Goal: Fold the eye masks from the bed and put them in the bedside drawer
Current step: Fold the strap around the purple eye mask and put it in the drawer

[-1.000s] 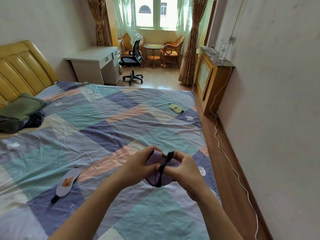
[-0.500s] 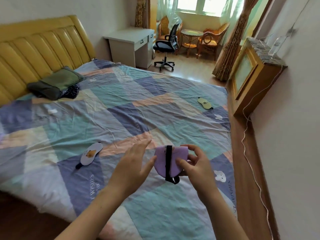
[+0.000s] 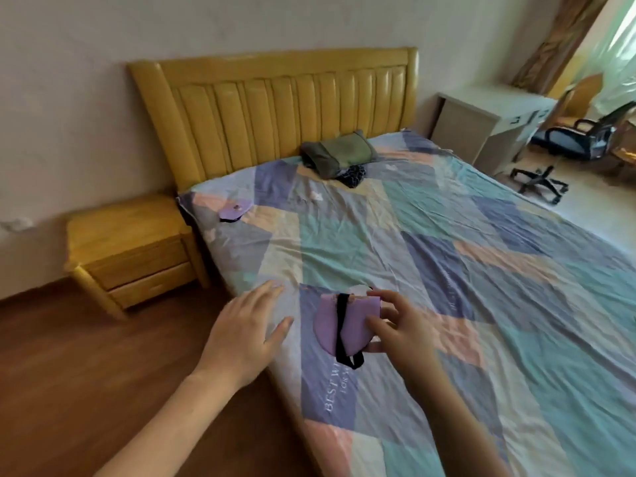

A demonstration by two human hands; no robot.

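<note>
Since half a second ago the view has swung left toward the headboard, bringing the bedside cabinet (image 3: 132, 251) into sight, while the folded purple eye mask (image 3: 346, 323) has stayed in the right hand (image 3: 401, 333) and the left hand (image 3: 247, 333) has drawn further away from it. The mask hangs above the near edge of the bed (image 3: 481, 270), doubled over with its black strap (image 3: 340, 330) wrapped across the front and looping below. The right hand's grip is closed on the mask's right edge, thumb in front; the left hand is spread and holds nothing. The mask looks light, soft and limp, so it will likely spring open unless pinched across the fold, strap included. A second purple mask (image 3: 235, 211) lies near the bed's head corner, just beside the cabinet, whose two drawers appear closed.
</note>
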